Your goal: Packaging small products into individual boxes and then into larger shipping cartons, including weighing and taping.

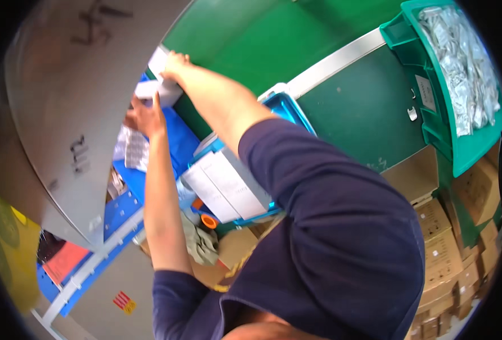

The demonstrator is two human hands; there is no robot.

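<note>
White box (pixel 148 89) seen at upper left of frame. Left hand (pixel 146 118) spread open just below it; right hand (pixel 175 63) curled above, grip cannot be told. Judged light, stiff, crushable; best taken by opposite side walls.

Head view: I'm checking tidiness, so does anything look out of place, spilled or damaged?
A small white piece shows on the dark green surface beside the teal bin: odd because it looks like a stray scrap. No spill or damage stands out.
</note>
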